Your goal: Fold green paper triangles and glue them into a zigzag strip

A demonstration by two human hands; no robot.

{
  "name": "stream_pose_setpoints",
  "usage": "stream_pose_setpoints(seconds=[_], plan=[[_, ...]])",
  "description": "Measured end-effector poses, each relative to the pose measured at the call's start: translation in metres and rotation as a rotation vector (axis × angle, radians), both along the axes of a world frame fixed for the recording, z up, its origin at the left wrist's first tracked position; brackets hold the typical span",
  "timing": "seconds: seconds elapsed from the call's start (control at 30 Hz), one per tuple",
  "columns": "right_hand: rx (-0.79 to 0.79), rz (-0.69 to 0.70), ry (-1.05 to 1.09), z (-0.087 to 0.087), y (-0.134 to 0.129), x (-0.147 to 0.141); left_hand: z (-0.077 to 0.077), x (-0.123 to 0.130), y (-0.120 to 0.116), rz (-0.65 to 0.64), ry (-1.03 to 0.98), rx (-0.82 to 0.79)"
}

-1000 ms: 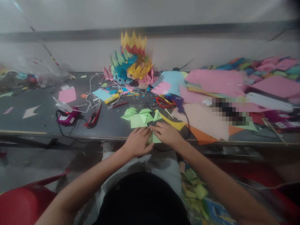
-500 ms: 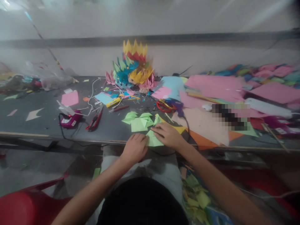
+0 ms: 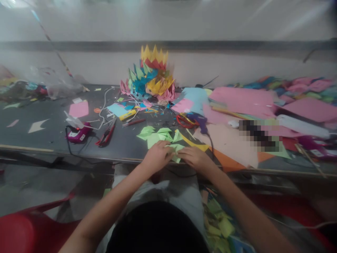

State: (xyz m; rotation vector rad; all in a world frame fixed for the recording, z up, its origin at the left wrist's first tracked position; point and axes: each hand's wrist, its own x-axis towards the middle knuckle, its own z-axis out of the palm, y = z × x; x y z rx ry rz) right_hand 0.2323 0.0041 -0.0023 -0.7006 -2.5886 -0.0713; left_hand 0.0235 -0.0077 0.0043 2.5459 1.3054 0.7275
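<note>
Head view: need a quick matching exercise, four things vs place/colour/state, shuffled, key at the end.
1. Front green paper
2. Topmost paper crown
3. Left magenta device
4. Red chair

A. Lower left corner of the view
B. Shows a small red light
C. Between left hand and right hand
D. Yellow points above red

Pairs: 1-C, 2-D, 3-B, 4-A

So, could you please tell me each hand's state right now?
Left hand: fingers bent at the light green paper; grip cannot be told.
Right hand: fingers at the paper's right edge; grip also unclear.
</note>
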Motion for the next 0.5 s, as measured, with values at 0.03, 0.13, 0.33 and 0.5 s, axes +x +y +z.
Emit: stream_pose_setpoints(seconds=[0.03,0.13,0.33,0.5], plan=[[-0.018,0.012,-0.004,0.0,0.001,0.002,-0.004,-0.002,0.005,-0.04,-0.043,0.003],[-0.115,-0.007,-0.004,-0.001,0.0,0.007,-0.015,-0.005,0.015,-0.127,-0.087,-0.026],[-0.358,-0.194,0.173,-0.003,-0.007,-0.005,-0.022,-0.01,0.022,-0.182,-0.176,-0.121],[-0.515,-0.417,0.34,-0.007,-0.007,-0.019,-0.029,-0.014,0.025,-0.21,-0.234,-0.179]])
